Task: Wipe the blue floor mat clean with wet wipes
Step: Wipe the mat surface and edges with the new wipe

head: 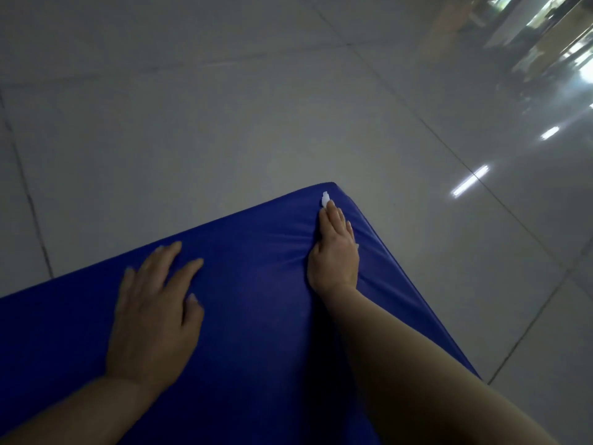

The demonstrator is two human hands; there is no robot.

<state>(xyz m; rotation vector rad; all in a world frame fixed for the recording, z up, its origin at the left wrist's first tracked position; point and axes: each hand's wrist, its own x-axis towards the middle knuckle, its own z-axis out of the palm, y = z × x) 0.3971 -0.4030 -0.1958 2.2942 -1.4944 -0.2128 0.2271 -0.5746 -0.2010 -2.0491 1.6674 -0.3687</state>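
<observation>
Right now your left hand [154,303] lies flat on the blue mat [250,284] at about 7 o'clock of the view, fingers [168,252] spread and straight, grasping nothing; it looks placed there to brace you and pin the cover so it does not slide under the wiping. Your right hand [335,252] reaches toward the mat's far corner at 1 o'clock, fingers [330,216] stretched out and close together, pressing a white wet wipe [325,199] down onto the mat. Only a small bit of the wipe shows past your fingertips, so you are pressing it, not pinching it. The cover wrinkles beside that hand, which suggests firm pressure. The mat rests on the tiled floor [192,123], its corner pointing to 12 o'clock.
</observation>
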